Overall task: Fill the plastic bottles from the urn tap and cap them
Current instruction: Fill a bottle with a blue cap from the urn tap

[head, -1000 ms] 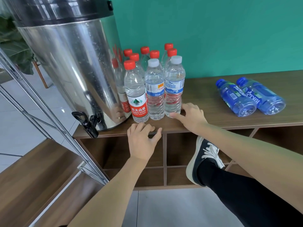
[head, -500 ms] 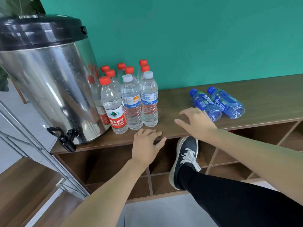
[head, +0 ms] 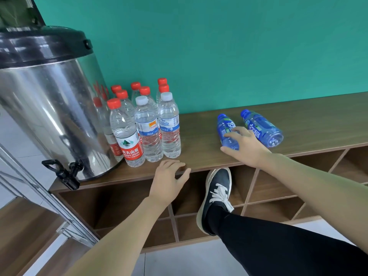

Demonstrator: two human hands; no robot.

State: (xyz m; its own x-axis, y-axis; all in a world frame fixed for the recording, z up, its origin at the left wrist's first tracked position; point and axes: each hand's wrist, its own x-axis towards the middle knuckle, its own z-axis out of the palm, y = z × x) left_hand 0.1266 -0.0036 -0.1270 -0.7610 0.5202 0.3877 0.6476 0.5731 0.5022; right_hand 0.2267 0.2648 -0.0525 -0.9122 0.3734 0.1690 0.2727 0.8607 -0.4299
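Shiny steel urn point(head: 49, 116) with a black lid sits at the left end of a wood-grain shelf top point(head: 318, 108), its black tap point(head: 65, 173) poking out over the near edge. Just right of it is a tight cluster of clear ribbed bottles point(head: 147, 128), standing upright, mostly red caps with two white caps in the near row; the ones at the back are half hidden, so I can't count them for sure. Further right, two blue bottles lie on their sides. The right hand point(head: 247, 148) reaches out with fingers spread over the left blue bottle point(head: 226, 126), fingertips touching it, thumb down on the wood, not really wrapped around it as far as I can tell. The other blue bottle point(head: 262, 128) lies just beside it. The left hand point(head: 169, 180) rests on the shelf's near edge, fingers loosely bent, holding nothing. A dark sneaker point(head: 217, 196) is propped against the cubbies below.
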